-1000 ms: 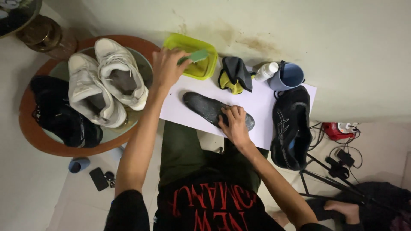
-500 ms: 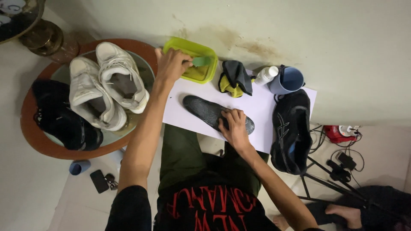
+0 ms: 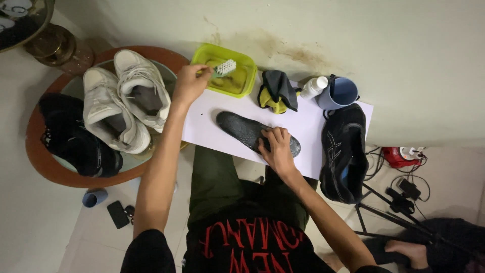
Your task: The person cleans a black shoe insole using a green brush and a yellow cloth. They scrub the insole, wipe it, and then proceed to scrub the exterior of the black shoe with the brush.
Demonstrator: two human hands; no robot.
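Note:
My left hand point(image 3: 189, 83) grips a small brush point(image 3: 223, 68) with white bristles, held over the yellow-green tub point(image 3: 247, 65) at the wall. My right hand point(image 3: 277, 146) presses flat on a dark grey insole point(image 3: 242, 129) that lies on a white sheet point(image 3: 212, 129) in front of me. A black sneaker point(image 3: 343, 151) rests on the sheet's right end.
A pair of white sneakers point(image 3: 121, 106) and a black shoe point(image 3: 76, 144) sit on a round tray point(image 3: 45, 167) at left. A grey-and-yellow cloth point(image 3: 277, 91), white bottle point(image 3: 313, 87) and blue mug point(image 3: 339, 93) stand by the wall. Cables and a tripod point(image 3: 394, 207) lie at right.
My left hand has lifted the brush so its white bristles now show above the tub. My right hand stays on the insole.

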